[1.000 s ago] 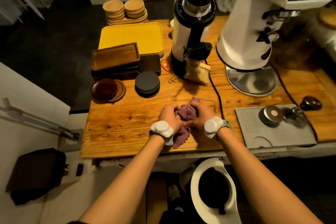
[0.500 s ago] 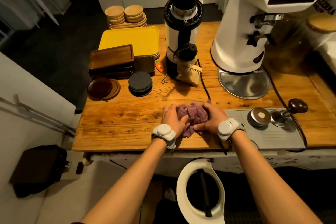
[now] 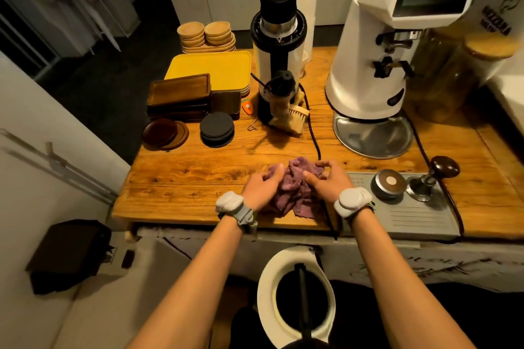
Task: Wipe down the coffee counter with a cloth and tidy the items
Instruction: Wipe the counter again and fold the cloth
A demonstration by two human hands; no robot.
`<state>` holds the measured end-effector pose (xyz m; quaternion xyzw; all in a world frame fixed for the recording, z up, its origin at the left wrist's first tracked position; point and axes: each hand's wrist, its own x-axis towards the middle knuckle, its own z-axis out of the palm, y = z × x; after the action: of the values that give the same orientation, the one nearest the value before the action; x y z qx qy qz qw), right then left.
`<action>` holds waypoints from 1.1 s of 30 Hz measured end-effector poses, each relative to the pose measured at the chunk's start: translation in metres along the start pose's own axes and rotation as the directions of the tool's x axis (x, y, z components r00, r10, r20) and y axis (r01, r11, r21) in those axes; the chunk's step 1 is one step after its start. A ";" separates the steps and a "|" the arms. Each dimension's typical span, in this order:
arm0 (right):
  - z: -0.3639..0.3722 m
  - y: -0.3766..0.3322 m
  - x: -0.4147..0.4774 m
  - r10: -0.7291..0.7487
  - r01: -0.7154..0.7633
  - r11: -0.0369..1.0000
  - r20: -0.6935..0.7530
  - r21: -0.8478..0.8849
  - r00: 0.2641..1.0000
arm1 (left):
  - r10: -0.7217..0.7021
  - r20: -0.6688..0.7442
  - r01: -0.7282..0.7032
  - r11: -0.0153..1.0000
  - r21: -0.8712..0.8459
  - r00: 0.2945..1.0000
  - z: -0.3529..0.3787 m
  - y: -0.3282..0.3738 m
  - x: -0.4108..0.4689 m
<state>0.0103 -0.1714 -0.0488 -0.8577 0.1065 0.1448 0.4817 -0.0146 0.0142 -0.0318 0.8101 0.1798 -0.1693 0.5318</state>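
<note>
A crumpled purple cloth (image 3: 292, 190) lies on the wooden counter (image 3: 184, 181) near its front edge. My left hand (image 3: 262, 188) holds the cloth's left side and my right hand (image 3: 329, 183) holds its right side, fingers curled into the folds. Behind them stand a black-and-white grinder (image 3: 276, 45) with a brush (image 3: 292, 116) at its foot, and a large white grinder (image 3: 380, 45). A black cable (image 3: 313, 136) runs down the counter and passes under the cloth.
At the left back are a yellow tray (image 3: 215, 68), dark wooden trays (image 3: 178, 96), round wooden saucers (image 3: 205, 35), black coasters (image 3: 217, 129) and brown plates (image 3: 164, 133). A grey tamping mat (image 3: 411, 215) holds a tamper (image 3: 433, 176). A white bin (image 3: 295, 295) stands below the counter's edge.
Both hands have gathered the cloth and shifted it slightly to the right along the front of the counter. The view has tilted up a little.
</note>
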 end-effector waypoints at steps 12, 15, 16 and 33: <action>-0.022 0.014 -0.006 0.018 -0.011 0.981 -0.034 0.192 0.999 | 0.089 -0.373 -0.101 0.995 -0.013 0.924 -0.032 0.027 0.021; -0.028 0.012 -0.008 -0.003 -0.001 0.975 0.020 0.223 1.000 | 0.112 -0.374 -0.087 0.993 0.082 0.921 -0.036 0.030 0.027; -0.029 0.012 -0.007 -0.035 0.024 0.976 0.046 0.214 0.998 | 0.130 -0.372 -0.101 0.990 0.096 0.919 -0.036 0.030 0.028; 0.001 0.007 0.000 0.069 -0.066 0.983 -0.014 0.172 0.998 | 0.379 -0.281 -0.291 0.905 0.310 0.882 -0.043 0.047 0.012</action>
<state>0.0080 -0.1743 -0.0543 -0.8103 0.1522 0.1430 0.5476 0.0215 0.0376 0.0160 0.9080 0.0999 0.0439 0.4044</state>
